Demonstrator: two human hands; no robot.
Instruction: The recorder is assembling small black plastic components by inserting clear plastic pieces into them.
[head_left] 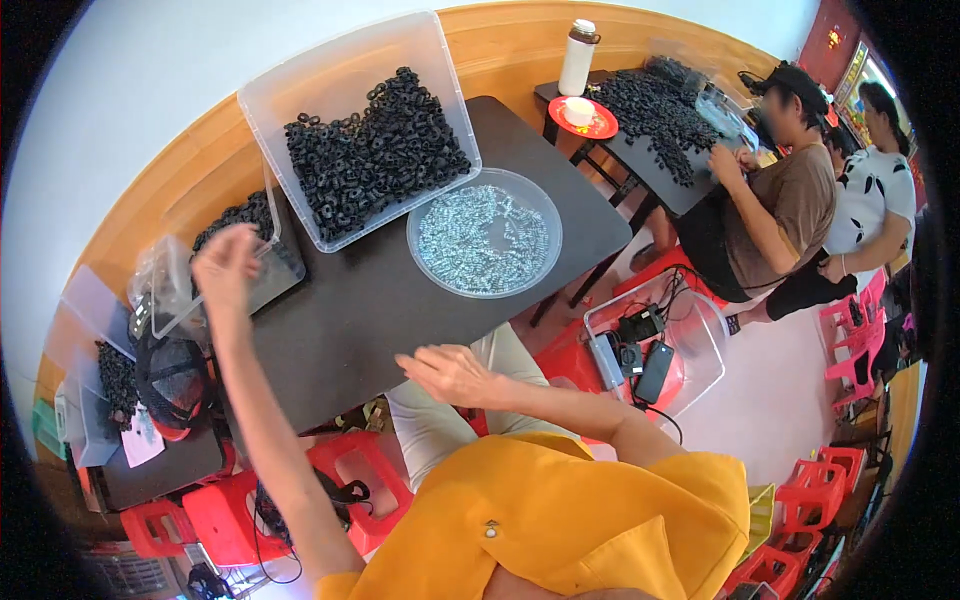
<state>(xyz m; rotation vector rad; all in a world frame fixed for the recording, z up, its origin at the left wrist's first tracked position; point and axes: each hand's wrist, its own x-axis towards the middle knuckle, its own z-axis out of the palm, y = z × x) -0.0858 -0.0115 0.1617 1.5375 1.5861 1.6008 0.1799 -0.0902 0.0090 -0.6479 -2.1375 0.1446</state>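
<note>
My left hand (227,266) is raised at the left over a clear box (285,262) of small black parts (246,212); its fingers are smeared by motion. Above the table's front edge, near my lap, my right hand (452,375) has its fingers bent and pressed together, and whatever they hold is too small to make out. A large clear bin (262,112) tilts toward me with many small black ring-shaped parts (375,150) in it. Beside it lies a round clear tray (414,250) of small shiny metal springs (470,240).
The dark table (350,325) carries the bins. Another person (790,200) sits at a table to the right with a black heap (650,110), a bottle (578,60) and a red plate (603,122). A clear tub (700,375) with electronics stands on red stools at my right.
</note>
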